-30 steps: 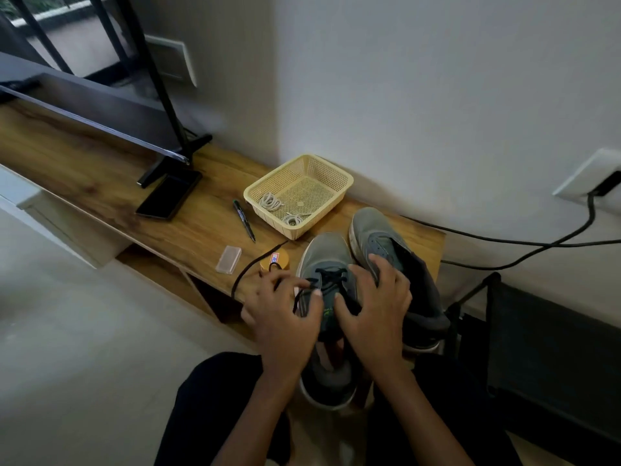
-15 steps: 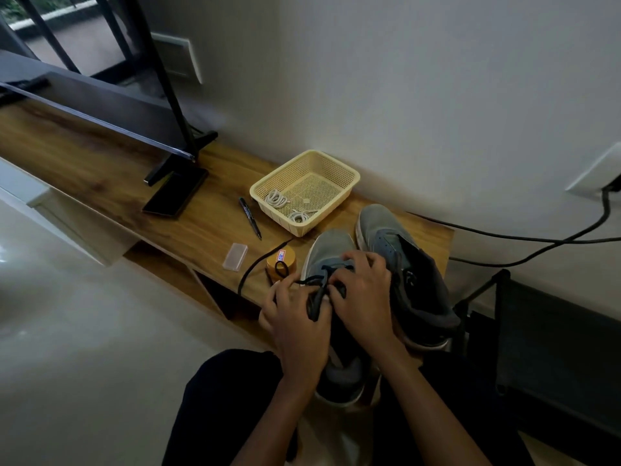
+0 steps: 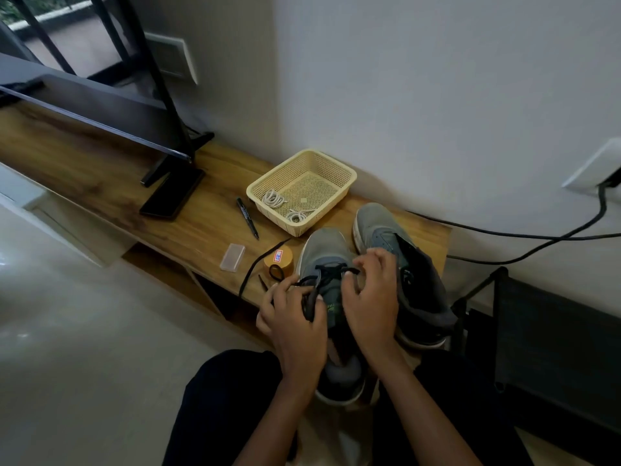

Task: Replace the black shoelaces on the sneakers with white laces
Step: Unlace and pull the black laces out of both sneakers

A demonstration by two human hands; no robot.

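Right hand [image 3: 371, 304] onto lace [image 3: 327, 269], basket [image 3: 329, 160] beyond.

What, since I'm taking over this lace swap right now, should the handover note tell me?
Left hand grips the pulled-out slack of the black lace over the near sneaker. Right hand pinches the same lace at the eyelets.
The other sneaker stands beside it on the wooden bench; I cannot tell whether it holds a lace.
Two coiled white laces lie in the basket, untouched.
Done: black lace partly loosened. Left: pull it out, then thread white laces into both.
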